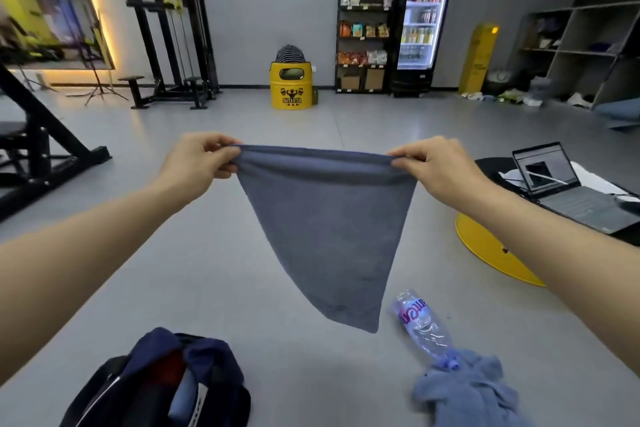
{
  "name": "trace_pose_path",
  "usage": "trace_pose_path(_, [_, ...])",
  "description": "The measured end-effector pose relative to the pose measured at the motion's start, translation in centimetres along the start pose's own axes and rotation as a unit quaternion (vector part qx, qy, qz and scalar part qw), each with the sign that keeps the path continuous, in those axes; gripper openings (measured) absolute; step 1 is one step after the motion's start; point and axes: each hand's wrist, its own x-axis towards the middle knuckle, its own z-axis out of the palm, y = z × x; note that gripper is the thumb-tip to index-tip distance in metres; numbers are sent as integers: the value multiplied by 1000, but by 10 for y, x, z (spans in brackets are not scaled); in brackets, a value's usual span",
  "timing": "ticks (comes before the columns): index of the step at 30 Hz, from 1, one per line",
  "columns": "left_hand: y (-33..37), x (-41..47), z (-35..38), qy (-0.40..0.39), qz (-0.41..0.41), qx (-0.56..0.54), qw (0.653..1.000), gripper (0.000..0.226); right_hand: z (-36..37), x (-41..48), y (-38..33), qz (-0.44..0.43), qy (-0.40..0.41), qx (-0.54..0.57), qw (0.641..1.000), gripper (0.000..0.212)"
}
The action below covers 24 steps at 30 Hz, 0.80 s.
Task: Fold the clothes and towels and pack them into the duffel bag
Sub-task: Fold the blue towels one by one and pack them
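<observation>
grey floor [214,253] carries duffel bag [214,357], bottle [420,322], crumpled cloth [467,388]

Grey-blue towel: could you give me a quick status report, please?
Left hand and right hand pinch grey-blue towel at top corners; it hangs off the floor. Open navy duffel bag below, left. Clear plastic bottle lies below right, not blocking.

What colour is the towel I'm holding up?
Plain greyish blue towel, clearest in the head view.
</observation>
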Motion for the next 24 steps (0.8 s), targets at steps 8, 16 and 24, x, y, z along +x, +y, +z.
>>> trace_pose_path(8, [-73, -2, 26, -10, -37, 33, 999, 27, 61, 1, 37, 8, -54, 16, 998, 24])
trace_pose_path(16, [-143, 26, 62, -3, -82, 80, 993, 30, 141, 44, 82, 65, -72, 2, 995, 22])
trace_pose_path(24, [-90, 75, 57, 113, 11, 62, 992, 32, 114, 79, 53, 11, 72, 25, 997, 23])
